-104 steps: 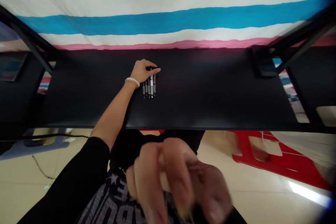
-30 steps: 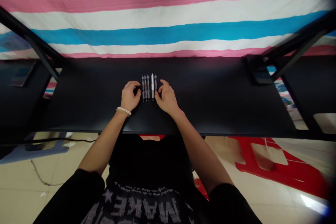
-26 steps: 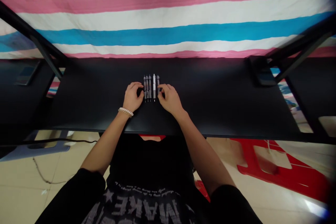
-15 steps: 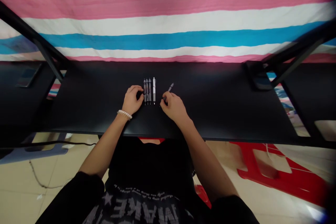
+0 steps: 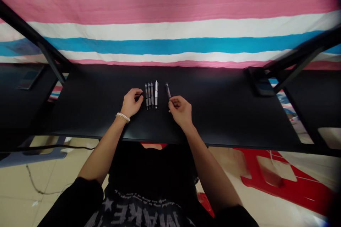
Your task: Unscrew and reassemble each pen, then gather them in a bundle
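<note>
Three dark, see-through pens (image 5: 149, 95) lie side by side on the black table (image 5: 226, 106), tips toward me. A white pen (image 5: 156, 94) with a grey grip lies close to their right, roughly parallel. My left hand (image 5: 132, 101) rests on the table just left of the row; its thumb and index finger curve with a small gap between them, and I see nothing held. To the right of the white pen, my right hand (image 5: 181, 109) pinches another dark pen (image 5: 167, 90) near its lower end. That pen leans slightly left at its top; its tip is hidden by my fingers.
A striped cloth (image 5: 170, 10) hangs behind the table. Black metal braces (image 5: 50, 62) stand at both sides. A dark flat object (image 5: 261, 81) lies by the right brace, and a phone-like slab (image 5: 30, 78) on the left surface. A red stool (image 5: 282, 181) stands below right.
My right hand has turned the held pen from a rightward slant to nearly upright in view, with its top end shifted left. My left hand has drawn slightly away from the row.
</note>
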Demonstrator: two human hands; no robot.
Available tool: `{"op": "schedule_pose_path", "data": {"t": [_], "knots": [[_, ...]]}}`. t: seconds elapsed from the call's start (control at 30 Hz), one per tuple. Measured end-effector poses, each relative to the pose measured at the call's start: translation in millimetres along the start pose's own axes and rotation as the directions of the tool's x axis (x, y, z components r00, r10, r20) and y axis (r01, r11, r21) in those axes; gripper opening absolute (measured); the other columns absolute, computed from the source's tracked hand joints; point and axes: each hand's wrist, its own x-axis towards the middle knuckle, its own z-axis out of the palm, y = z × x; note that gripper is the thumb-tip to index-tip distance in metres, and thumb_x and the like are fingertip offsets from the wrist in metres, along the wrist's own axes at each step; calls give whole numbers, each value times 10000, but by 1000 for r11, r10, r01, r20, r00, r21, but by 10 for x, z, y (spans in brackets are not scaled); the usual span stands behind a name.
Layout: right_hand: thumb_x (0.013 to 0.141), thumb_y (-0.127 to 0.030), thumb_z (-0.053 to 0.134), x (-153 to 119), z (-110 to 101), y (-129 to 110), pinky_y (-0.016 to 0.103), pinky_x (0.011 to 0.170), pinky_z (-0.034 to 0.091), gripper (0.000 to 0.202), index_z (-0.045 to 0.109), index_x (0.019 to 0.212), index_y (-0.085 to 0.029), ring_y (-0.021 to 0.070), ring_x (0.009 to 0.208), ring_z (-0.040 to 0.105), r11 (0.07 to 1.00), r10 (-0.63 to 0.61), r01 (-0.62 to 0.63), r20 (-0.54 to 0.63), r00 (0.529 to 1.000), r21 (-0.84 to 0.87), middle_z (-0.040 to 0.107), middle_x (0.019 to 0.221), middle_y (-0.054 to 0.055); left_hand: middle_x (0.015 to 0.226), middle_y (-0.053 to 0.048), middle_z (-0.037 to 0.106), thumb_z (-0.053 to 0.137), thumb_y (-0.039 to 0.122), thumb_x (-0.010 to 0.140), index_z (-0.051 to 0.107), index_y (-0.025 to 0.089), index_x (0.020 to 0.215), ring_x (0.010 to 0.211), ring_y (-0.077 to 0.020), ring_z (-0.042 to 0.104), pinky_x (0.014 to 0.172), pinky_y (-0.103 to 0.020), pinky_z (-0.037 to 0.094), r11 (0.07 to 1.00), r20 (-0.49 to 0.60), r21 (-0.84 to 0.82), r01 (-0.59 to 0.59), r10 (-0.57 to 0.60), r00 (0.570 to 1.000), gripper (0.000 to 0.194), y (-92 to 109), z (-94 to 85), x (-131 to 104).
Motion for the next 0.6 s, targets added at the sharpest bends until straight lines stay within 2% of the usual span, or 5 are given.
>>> {"op": "schedule_pose_path", "data": {"t": [0.07,0.17,0.6], "knots": [[802,-329,678,10,16,-31,294,527,569,174,651,908,-194,157,663,621,989,22,-16,-39,999,144,636,816,29,1045,-111,733,622,93,842,672,147,1053,923,-185,716,885,-377,609,995,30,-37,88,-87,996,223,19,0,31],[795,-352,716,49,39,-113,271,509,573,201,639,899,-199,138,637,620,972,10,3,-55,998,237,639,791,13,1048,-110,740,628,16,785,670,140,1055,869,-166,710,826,-344,622,994,114,-23,108,-105,988,300,63,7,67],[809,-346,710,53,77,-179,248,482,549,181,632,880,-199,103,535,606,967,45,-41,-11,999,250,647,732,-10,1046,-89,741,635,18,805,673,150,1043,838,-134,697,801,-303,622,998,126,-14,66,-63,990,275,81,71,71]]}}
